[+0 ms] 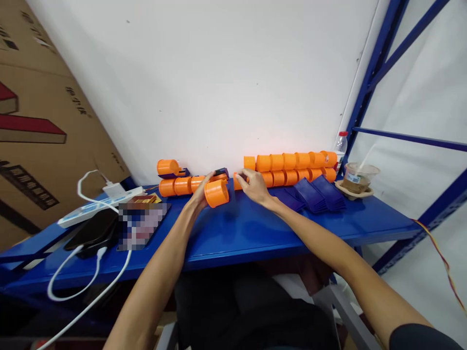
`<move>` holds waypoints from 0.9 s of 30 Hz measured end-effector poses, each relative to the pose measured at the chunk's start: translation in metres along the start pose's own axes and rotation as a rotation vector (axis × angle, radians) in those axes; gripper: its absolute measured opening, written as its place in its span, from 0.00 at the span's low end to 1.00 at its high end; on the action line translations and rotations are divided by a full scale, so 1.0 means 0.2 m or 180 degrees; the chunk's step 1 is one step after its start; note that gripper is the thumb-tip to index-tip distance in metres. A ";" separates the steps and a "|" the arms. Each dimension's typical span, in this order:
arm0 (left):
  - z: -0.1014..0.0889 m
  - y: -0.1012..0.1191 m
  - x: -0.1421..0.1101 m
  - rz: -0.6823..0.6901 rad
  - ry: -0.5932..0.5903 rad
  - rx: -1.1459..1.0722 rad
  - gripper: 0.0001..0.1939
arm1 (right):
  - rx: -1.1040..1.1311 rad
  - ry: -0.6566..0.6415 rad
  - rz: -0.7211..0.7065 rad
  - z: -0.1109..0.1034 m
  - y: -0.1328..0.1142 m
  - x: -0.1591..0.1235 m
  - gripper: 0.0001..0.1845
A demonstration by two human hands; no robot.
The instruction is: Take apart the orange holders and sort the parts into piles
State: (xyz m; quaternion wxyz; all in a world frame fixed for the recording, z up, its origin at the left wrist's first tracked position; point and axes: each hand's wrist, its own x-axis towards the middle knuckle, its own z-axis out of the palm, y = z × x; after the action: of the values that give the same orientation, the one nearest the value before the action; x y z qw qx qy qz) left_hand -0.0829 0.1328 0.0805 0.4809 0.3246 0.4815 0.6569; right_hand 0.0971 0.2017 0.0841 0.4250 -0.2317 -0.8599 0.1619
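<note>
My left hand [200,190] is closed around an orange cup [216,193] with a dark blue flat piece [221,171] at its back, raised a little above the table. Bent fingers of my right hand [255,185] touch a second orange cup [237,183] at the left end of the lower right-hand row. Behind my right wrist, orange cups [291,177] lie on their sides in two stacked rows. Several dark blue flat plates [318,193] lie fanned out to the right of that hand.
At left, more orange cups [175,186] lie in a row, one with a blue piece [168,167] on top. A power strip [98,209], black device [95,232] and white cables occupy the table's left. A bottle [340,146] and a drink cup [357,177] stand right, beside blue rack posts [375,78].
</note>
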 end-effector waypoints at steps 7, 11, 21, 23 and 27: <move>0.08 -0.05 -0.01 0.0613 0.0214 0.0211 0.15 | -0.0149 -0.0629 0.0567 0.07 0.08 0.05 0.17; 0.08 -0.08 0.00 0.0825 0.0205 0.0877 0.20 | -0.0175 -0.0814 0.0664 0.07 0.10 0.04 0.18; 0.09 -0.08 -0.01 0.1031 0.0413 0.0829 0.16 | -0.0008 -0.1085 0.0762 0.06 0.09 0.06 0.20; 0.10 -0.09 -0.01 0.0980 0.0453 0.0727 0.15 | -0.0014 -0.1054 0.0751 0.05 0.08 0.06 0.20; 0.11 -0.10 -0.01 0.1020 0.0396 0.0857 0.14 | -0.0021 -0.1023 0.0773 0.04 0.07 0.06 0.21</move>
State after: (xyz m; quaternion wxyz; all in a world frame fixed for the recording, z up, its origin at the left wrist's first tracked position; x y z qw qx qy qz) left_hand -0.0570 0.1387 0.0694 0.2921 0.4170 0.5359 0.6735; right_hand 0.0884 0.2192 0.0802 0.2588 -0.3062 -0.8830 0.2440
